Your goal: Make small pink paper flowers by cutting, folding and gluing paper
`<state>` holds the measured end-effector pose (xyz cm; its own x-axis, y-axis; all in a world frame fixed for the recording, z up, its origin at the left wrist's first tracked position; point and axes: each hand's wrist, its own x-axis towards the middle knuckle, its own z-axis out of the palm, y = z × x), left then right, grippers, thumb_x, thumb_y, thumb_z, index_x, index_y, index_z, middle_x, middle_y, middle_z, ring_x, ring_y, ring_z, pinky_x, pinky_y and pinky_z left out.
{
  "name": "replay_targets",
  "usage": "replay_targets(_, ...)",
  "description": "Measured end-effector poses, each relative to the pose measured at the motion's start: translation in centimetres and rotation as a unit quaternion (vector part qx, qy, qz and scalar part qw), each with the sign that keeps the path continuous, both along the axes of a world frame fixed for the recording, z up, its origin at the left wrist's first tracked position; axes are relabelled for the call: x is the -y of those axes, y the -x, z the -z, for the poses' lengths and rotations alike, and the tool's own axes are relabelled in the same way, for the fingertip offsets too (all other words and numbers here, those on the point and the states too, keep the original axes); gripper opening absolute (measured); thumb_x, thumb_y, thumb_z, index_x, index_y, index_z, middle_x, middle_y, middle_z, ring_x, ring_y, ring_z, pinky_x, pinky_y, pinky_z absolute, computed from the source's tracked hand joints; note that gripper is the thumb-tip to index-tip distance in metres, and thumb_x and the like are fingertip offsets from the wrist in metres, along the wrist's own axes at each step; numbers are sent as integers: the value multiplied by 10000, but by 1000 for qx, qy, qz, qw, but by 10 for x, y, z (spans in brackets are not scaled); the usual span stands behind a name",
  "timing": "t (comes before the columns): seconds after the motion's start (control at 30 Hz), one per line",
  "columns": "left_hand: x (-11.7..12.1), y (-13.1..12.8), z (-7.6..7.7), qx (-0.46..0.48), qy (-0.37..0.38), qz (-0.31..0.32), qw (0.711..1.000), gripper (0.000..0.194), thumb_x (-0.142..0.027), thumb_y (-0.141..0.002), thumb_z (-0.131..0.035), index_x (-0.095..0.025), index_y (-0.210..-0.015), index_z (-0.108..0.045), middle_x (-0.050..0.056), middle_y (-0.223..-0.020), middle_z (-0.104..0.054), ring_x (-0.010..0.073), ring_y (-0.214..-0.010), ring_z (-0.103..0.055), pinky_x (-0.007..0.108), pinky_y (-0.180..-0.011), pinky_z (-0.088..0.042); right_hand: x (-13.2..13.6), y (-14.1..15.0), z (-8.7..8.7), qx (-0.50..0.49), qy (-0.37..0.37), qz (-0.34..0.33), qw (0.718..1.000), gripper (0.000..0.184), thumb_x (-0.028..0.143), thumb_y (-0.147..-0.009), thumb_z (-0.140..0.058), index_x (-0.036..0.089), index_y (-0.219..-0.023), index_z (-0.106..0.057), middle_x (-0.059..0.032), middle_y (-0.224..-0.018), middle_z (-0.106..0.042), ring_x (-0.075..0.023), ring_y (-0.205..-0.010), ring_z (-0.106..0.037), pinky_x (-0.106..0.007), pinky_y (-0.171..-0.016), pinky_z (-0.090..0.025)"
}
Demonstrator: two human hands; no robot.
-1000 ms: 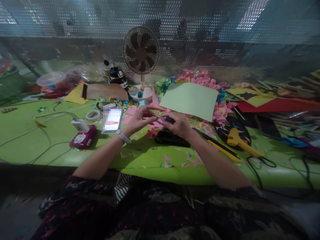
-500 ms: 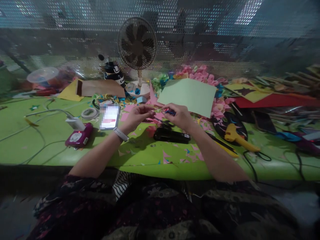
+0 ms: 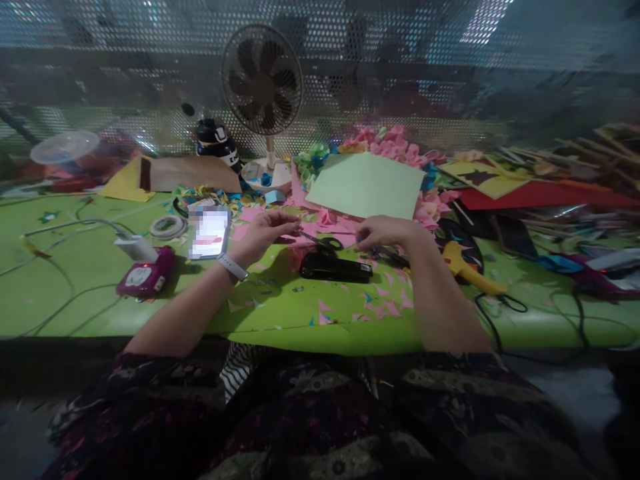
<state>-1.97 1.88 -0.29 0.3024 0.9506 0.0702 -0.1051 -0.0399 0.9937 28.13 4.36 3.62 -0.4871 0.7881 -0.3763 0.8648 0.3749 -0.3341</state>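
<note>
Green tabletop (image 3: 280, 313) | scissors (image 3: 331, 244) between left hand (image 3: 273, 230) and right hand (image 3: 387, 231) | both curled, grips unclear

The scene was dim, the near clothing (image 3: 320, 417) almost black, with soft shadows on the green table (image 3: 283, 317). Light speckled the far perforated screen (image 3: 400, 30), brightest toward the right; the phone (image 3: 213, 230) glowed, partly pixelated, and the left and right edges were blurred.

Left hand (image 3: 265, 235) has its fingertips bunched just left of the scissors (image 3: 319, 241), right hand (image 3: 387, 232) is off to the right, fingers curled down. Black stapler (image 3: 336, 268) lies between them, a bit nearer (pink scraps (image 3: 393, 309) nearer still), fan (image 3: 263, 80) at the far side.
</note>
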Motion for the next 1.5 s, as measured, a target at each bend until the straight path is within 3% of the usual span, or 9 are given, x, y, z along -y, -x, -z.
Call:
replay_targets(0.07, 0, 0, 0, -2, 0, -1, 1000, 256, -322, -712, -825, -169, -890, -724, 71, -869, -756, 145, -757, -722, 257, -676, -602, 2, 5, 0, 11, -22, 13, 1000, 296, 486, -749, -713, 206, -657, -683, -20, -609, -667, -145, -524, -548, -291, -525, -346)
replay_targets(0.2, 0, 0, 2, 4, 5, 1, 1000, 259, -317, -720, -825, -168, -909, -730, 74, -887, -759, 141, -748, -725, 263, -703, -606, 13, 29, 0, -61, -199, 53, 977, 209, 399, -849, -618, 221, -851, -728, -51, -832, -735, -178, -689, -613, -298, -572, -367)
replay_targets(0.27, -1, 1, 4, 2, 4, 4, 1000, 273, -322, -720, -827, -165, -924, -734, 81, -904, -760, 148, -761, -728, 273, -723, -612, 18, 39, -1, -94, -223, 32, 970, 201, 349, -882, -572, 219, -886, -724, -52, -856, -735, -172, -692, -610, -300, -579, -370)
replay_targets(0.43, -6, 4, 9, -1, 10, 5, 1000, 242, -284, -738, -809, -161, -931, -730, 76, -896, -752, 139, -752, -723, 273, -724, -611, 22, 45, -1, -88, -184, -19, 979, 174, 300, -876, -578, 210, -840, -723, -40, -818, -728, -157, -665, -603, -294, -577, -375)
replay_targets(0.7, -22, 7, 12, 74, 129, 1, 989, 117, -230, -782, -645, -171, -850, -720, 86, -741, -720, 151, -667, -681, 229, -505, -545, 27, 76, 17, -215, -140, -113, 960, 156, 221, -873, -607, 238, -959, -736, -34, -966, -744, -179, -847, -664, -326, -760, -494)
replay_targets(1.07, -27, 9, 20, 10, 117, 8, 993, 203, -357, -718, -667, -174, -788, -723, 66, -600, -608, 115, -439, -483, 262, -373, -309, 15, 90, 29, -235, -57, -92, 966, 138, 198, -848, -611, 190, -875, -746, -32, -861, -741, -163, -807, -666, -305, -764, -498)
replay_targets(1.27, -14, 6, 5, 21, 103, -30, 994, 212, -342, -698, -754, -181, -828, -707, -23, -574, -552, 58, -445, -448, 206, -399, -287, 13, 74, 24, -349, 33, 57, 935, 88, 231, -796, -670, 161, -830, -711, -30, -768, -711, -122, -652, -612, -260, -616, -475)
replay_targets(1.4, -2, 5, -6, -15, 7, 38, 999, 302, -313, -701, -807, -195, -956, -693, -58, -575, -537, 40, -446, -411, 191, -420, -288, 11, 62, 20, -419, 119, 172, 884, 177, 284, -721, -744, 153, -825, -687, 10, -658, -653, -72, -515, -522, -198, -454, -333)
replay_targets(1.5, 1, 3, -5, -67, -51, 74, 994, 344, -299, -702, -825, -190, -991, -674, -58, -576, -552, 52, -472, -455, 191, -443, -315, 12, 62, 18, -449, 147, 203, 857, 169, 257, -683, -753, 150, -780, -664, 29, -591, -614, -53, -453, -470, -189, -408, -263)
